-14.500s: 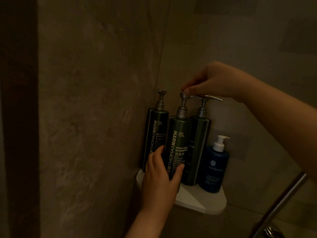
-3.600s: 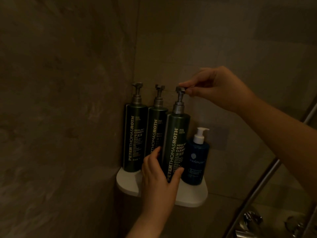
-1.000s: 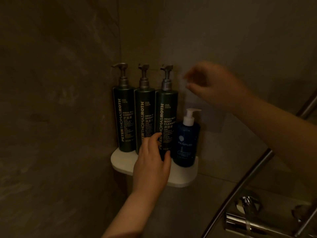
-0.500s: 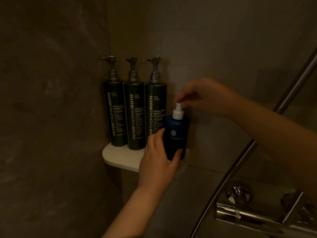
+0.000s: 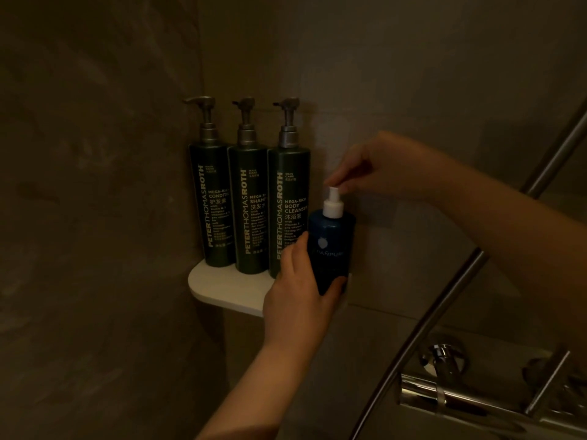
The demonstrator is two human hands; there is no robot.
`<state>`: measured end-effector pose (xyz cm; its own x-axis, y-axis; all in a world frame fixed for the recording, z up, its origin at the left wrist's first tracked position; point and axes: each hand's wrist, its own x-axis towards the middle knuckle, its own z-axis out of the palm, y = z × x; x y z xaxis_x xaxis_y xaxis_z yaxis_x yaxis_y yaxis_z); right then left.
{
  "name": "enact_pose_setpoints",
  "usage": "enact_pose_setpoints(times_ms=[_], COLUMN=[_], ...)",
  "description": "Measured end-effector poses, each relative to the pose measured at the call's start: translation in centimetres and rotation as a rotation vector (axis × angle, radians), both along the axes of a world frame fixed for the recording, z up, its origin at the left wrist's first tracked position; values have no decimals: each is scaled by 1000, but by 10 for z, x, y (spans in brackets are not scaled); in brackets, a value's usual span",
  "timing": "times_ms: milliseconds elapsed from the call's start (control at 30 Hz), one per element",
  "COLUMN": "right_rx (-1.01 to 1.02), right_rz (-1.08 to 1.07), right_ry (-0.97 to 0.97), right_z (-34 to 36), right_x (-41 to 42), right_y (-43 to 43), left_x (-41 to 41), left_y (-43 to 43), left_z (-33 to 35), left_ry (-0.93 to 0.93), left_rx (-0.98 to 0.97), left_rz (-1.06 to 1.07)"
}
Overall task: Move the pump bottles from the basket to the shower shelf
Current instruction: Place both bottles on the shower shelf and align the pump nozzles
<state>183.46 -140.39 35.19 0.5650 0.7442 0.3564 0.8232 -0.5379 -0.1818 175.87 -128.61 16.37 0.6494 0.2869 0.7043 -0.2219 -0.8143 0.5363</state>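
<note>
Three tall dark green pump bottles stand upright in a row on the white corner shelf (image 5: 222,289): conditioner (image 5: 212,204), shampoo (image 5: 249,208) and body cleanser (image 5: 287,198). To their right on the shelf stands a shorter blue bottle (image 5: 332,246) with a white pump. My left hand (image 5: 298,296) wraps the blue bottle's lower body. My right hand (image 5: 384,168) pinches its white pump head from above. No basket is in view.
Dim tiled shower walls meet in the corner behind the shelf. A chrome hose or rail (image 5: 451,290) runs diagonally at the right. A chrome mixer tap (image 5: 444,392) sits at the lower right below the shelf.
Both hands have left the body cleanser bottle and taken hold of the blue bottle. Its white pump spout, first pointing right, now faces another way. The view has shifted slightly.
</note>
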Motion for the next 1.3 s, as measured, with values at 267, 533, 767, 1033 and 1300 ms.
enact_pose_setpoints(times_ms=[267,533,767,1033,1300], right_rx=[28,-15,-96,-138,-159], right_rz=[-39,-104,-98,73,55], right_ry=[18,12,-68,-61,-122], right_z=[-1,6,8,8,6], right_x=[-1,0,2,0,6], right_y=[0,6,10,-10,-7], left_x=[0,0,2,3,6], left_y=[2,2,5,8,8], left_z=[-2,-3,-4,-5,-8], left_ry=[-6,-17,-16,-15,-21], left_rx=[7,2,3,23,17], left_rz=[-16,-35,-43,-55,-49])
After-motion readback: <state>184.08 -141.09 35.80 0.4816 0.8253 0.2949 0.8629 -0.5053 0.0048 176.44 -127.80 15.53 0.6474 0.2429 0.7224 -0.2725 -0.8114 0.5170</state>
